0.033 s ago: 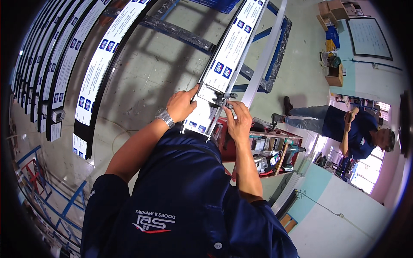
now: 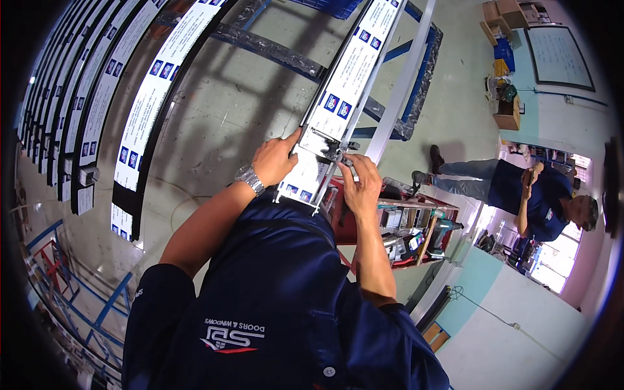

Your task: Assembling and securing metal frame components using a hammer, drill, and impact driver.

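Observation:
A long metal profile (image 2: 337,88) covered in white printed film runs away from my waist. On its right edge, near its close end, sits a small black fitting (image 2: 336,151) with dark jagged parts; its exact kind is hard to make out. My left hand (image 2: 274,160), with a metal watch at the wrist, grips the profile's left edge, index finger along it and thumb on the near side. My right hand (image 2: 362,185) is closed, thumb and fingers pinching the fitting's right end. The other fingers of my left hand are partly hidden.
A blue stand with wrapped bars (image 2: 270,52) lies under the profile. More film-covered profiles (image 2: 146,123) line the left. To the right stands a red tool cart (image 2: 416,224) with a drill (image 2: 445,226). A co-worker (image 2: 526,195) stands farther right, holding something. A blue frame (image 2: 97,312) is at lower left.

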`<state>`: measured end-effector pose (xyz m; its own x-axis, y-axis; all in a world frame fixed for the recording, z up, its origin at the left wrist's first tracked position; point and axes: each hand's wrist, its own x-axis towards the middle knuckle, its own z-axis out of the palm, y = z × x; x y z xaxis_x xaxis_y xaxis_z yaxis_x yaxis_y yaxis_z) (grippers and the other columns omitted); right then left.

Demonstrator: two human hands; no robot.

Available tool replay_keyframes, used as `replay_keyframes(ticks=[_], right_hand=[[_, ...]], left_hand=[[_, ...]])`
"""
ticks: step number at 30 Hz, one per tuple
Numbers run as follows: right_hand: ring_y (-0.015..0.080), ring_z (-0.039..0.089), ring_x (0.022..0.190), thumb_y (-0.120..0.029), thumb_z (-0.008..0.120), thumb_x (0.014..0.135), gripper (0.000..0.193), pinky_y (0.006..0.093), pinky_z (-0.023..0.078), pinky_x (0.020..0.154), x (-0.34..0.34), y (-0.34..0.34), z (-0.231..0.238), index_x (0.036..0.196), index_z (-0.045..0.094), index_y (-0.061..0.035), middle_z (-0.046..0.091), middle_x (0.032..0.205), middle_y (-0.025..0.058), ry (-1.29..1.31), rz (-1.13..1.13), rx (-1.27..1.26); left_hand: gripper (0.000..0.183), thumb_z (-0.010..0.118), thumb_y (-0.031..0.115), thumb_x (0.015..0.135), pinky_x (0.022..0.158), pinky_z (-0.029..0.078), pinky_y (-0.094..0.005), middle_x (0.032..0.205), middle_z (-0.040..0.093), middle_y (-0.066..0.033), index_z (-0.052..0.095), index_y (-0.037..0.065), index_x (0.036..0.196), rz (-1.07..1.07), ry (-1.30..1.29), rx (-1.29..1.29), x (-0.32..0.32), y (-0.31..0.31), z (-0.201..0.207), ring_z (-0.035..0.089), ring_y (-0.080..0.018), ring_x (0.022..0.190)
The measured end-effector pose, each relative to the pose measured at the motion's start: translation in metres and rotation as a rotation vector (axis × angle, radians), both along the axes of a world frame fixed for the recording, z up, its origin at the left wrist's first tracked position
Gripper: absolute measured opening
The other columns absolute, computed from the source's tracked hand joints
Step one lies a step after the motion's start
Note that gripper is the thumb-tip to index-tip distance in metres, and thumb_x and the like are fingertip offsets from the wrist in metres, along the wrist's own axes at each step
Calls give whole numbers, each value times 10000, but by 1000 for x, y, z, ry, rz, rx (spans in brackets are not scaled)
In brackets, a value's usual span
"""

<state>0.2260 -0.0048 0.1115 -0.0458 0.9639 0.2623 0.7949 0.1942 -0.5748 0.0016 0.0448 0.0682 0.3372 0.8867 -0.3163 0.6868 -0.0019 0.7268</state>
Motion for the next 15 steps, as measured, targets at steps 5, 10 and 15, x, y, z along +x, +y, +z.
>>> replay_keyframes(ticks=[5, 10, 15], right_hand=[[231, 616, 964, -25, 583, 937, 169, 328, 499, 835, 15, 34, 125, 1088, 599, 50, 634, 1026, 156, 172, -35, 433], [100, 560, 763, -103, 645, 938, 152, 256, 452, 684, 50, 45, 63, 1040, 580, -10, 626, 834, 31, 463, -125, -130], [71, 513, 810, -121, 761, 858, 277, 224, 420, 745, 37, 28, 2, 1094, 661, -17, 563, 864, -25, 471, -96, -395]], left_hand=[[623, 624, 188, 850, 847, 514, -518, 973, 679, -266, 473, 112, 1449, 25, -59, 83, 0, -1, -6, 650, -441, 924], [648, 627, 195, 849, 842, 518, -512, 983, 681, -261, 452, 125, 1469, 24, -37, 40, 0, -1, -13, 649, -443, 920], [641, 626, 197, 855, 835, 519, -513, 976, 682, -251, 452, 127, 1468, 1, -19, 84, 0, -2, -14, 650, -441, 917]])
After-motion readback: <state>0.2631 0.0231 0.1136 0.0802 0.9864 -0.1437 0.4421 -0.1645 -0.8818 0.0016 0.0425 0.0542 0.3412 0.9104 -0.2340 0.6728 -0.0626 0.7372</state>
